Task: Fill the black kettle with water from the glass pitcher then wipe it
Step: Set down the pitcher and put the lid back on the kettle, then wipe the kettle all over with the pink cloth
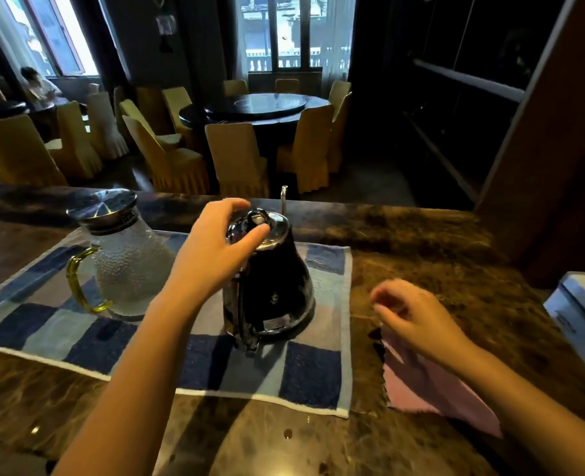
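1. The left hand (pixel 215 249), centre frame, curls thumb and fingers round the top of the black kettle (pixel 273 290), closing on it.
2. The right hand (pixel 418 317), blurred at lower right, hovers with loosely curled fingers, holding nothing, over a pink cloth (pixel 431 386).
3. The kettle stands upright on a blue checked towel (pixel 78 338), centre frame.
4. The glass pitcher (pixel 126 266), lid on, stands on the towel left of the kettle.
5. Towel and cloth lie on a brown marble counter (pixel 438 242).
6. Covered chairs (pixel 236 159) ring a round table (pixel 260 108) in the upper centre.
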Demonstrator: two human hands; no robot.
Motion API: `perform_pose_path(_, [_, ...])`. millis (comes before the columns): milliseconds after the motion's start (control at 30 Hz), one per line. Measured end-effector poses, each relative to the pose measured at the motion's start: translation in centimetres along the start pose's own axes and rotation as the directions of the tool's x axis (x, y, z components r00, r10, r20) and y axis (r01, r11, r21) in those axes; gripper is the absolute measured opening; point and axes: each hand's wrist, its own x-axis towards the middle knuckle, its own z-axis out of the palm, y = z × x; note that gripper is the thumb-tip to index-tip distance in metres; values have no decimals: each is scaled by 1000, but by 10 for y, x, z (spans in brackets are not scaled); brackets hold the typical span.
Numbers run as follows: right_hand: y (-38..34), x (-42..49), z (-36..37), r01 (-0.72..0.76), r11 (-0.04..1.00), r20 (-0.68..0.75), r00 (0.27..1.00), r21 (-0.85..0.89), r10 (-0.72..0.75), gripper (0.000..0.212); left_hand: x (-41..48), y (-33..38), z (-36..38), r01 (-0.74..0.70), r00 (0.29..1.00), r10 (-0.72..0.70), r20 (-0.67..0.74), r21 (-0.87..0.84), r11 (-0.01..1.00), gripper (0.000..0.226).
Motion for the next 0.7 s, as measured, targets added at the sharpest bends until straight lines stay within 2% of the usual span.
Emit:
perform_pose_path(100, [18,-42,-3,-47,988,130,989,-149,67,17,15,4,14,-56,992,43,121,106,993,55])
perform_pose_path(167, [28,-67,0,-37,976,238,967,-214,88,46,19,2,21,-63,980,33,194,148,987,58])
perform_pose_path(233, [35,-85,4,-35,978,294,951,-207,96,67,21,-3,24,-80,977,55,206,117,990,58])
perform_pose_path(333, [40,-94,8,-36,977,263,960,-212,93,72,21,-10,25,-68,982,66,179,2,998,56])
perform_pose_path(400, [39,-92,9,-40,977,240,967,-207,90,67,19,-12,26,-5,986,15,166,-61,998,56])
perform_pose_path(533, [33,-86,14,-28,999,27,999,-18,28,23,22,-13,26,33,986,-26,166,-34,999,57])
perform_pose_path(667, [28,-76,17,-168,936,-106,972,309,209,10,34,-8,24,40,982,-52,184,65,997,48])
perform_pose_path(700, [29,-73,19,-197,913,-119,960,358,254,12,37,-6,25,45,980,-59,192,73,996,45])
